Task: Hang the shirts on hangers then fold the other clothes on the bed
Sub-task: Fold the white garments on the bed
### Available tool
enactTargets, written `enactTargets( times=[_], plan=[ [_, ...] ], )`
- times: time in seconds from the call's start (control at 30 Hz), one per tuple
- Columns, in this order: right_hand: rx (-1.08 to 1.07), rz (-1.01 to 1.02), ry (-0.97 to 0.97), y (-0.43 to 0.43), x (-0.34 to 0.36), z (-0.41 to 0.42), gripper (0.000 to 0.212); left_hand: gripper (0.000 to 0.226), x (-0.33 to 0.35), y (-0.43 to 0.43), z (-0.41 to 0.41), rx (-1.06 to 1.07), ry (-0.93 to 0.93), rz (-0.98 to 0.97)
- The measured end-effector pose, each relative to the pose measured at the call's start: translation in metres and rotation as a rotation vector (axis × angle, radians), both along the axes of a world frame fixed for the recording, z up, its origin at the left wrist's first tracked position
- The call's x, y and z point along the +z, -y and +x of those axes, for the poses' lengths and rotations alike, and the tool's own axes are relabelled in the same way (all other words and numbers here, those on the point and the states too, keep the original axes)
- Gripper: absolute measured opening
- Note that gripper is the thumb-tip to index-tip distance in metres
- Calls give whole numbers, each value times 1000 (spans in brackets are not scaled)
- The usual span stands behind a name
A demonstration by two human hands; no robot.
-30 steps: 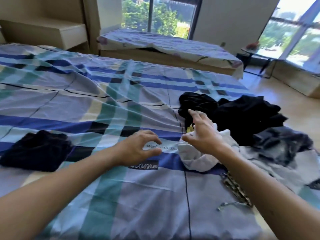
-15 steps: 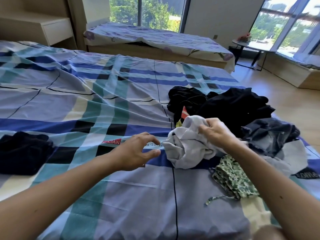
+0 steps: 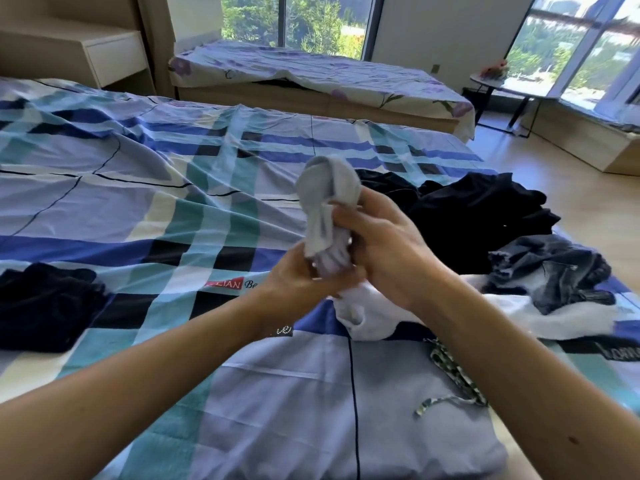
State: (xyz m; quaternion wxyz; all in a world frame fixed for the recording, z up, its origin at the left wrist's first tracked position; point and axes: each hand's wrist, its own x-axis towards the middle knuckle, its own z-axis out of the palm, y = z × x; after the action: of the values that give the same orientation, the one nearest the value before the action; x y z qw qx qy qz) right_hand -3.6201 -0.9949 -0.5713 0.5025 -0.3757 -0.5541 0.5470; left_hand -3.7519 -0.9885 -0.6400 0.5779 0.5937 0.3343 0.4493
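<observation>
**A bedroom in a home**

Two beds fill the room: a wide bed under a blue plaid sheet, strewn with loose clothes, and a second bed in floral linen beneath tall windows. Wooden flooring, a built-in drawer unit and a small round table surround them

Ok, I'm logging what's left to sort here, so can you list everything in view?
pale garment: one, grey-white, held up over the bed, bunched
black clothes pile: one heap, black, on the bed beyond the hands
denim garment: one, dark grey-blue, crumpled at the bed's right side
patterned garment: one, green and white, near edge, beside the right forearm
dark garment: one, black or navy, on the bed's left
bed: one, blue-teal plaid sheet
second bed: one, pale floral sheet, by the window
round table: one, dark, far right
left hand: grips the pale garment's lower part
right hand: grips the pale garment
</observation>
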Motion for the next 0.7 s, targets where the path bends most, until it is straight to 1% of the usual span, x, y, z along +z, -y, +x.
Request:
enactTargets(
  times=[0.03, 0.07, 0.13, 0.2, 0.3, 0.33, 0.4, 0.43, 0.47, 0.53, 0.6, 0.7],
  plan=[
    [23, 44, 75, -1, -1, -2, 8, 26, 3, -1, 0, 69, 62, -7],
    [42, 84, 142, -2, -2, -2, 13, 18, 5, -2, -2, 105, 90, -3],
    [65, 163, 234, -2, -3, 0, 21, 20, 12, -5, -10, 115, 77, -13],
    [22, 250, 340, 0, -4, 3, 30, 24, 18, -7, -18, 129, 56, -39],
    [-96, 364, 616, -3, -10, 16, 49, 16, 29, -15, -31, 302, 86, -120],
    [-102, 371, 717, -4, -12, 21, 55, 16, 33, -18, -38, 356, 110, -152],
    [-39, 293, 870, -7, -18, 34, 60, 26, 45, -22, -53, 396, 184, -191],
    [-10, 251, 938, -8, -22, 38, 57, 33, 51, -24, -60, 402, 223, -185],
    [2, 225, 995, -10, -26, 40, 48, 37, 57, -26, -68, 416, 254, -171],
    [3, 217, 1061, -11, -32, 41, 26, 32, 69, -28, -83, 446, 303, -147],
    [0, 232, 1107, -12, -37, 40, 25, 26, 76, -31, -98, 492, 331, -114],
    [1, 216, 1122, -17, -40, 38, 17, 33, 78, -35, -118, 556, 314, -59]
  ],
)
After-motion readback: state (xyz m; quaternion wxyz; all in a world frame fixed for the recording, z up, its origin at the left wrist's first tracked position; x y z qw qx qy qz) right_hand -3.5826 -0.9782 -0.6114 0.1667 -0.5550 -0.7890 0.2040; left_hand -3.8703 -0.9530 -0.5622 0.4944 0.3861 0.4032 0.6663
